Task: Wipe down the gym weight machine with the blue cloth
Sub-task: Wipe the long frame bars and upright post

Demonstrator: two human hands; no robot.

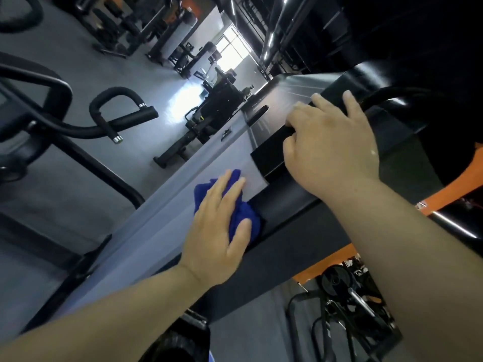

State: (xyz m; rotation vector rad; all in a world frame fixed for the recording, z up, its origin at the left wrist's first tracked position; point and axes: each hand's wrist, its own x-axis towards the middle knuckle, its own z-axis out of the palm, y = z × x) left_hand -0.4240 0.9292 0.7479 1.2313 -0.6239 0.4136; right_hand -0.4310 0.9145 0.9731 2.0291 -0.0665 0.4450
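Left forearm [117,309] and right forearm [418,257] reach up from the bottom edge, one to each job. Left fingers [230,189] lie straight and slightly spread, so the left hand [217,226] presses the cloth [244,216] flat instead of clutching it; that spreads the pressure for wiping. The cloth is bunched under the palm, on the grey panel [162,218] of the machine [287,202], right where the panel meets its black beam, probably to catch the seam.

Right fingers [296,114] curl over the top edge of a black plate [269,160] and clamp it, while two others stretch up onto the dark frame above. The right hand [332,152] seems to be bracing the body, or holding the plate steady, while the other hand rubs.

Wiping looks to be mid-course, with much of the panel and beam left to cover. Beyond stand padded handles [115,100] of a neighbouring machine, an orange frame [444,194] and a bright window [230,48].
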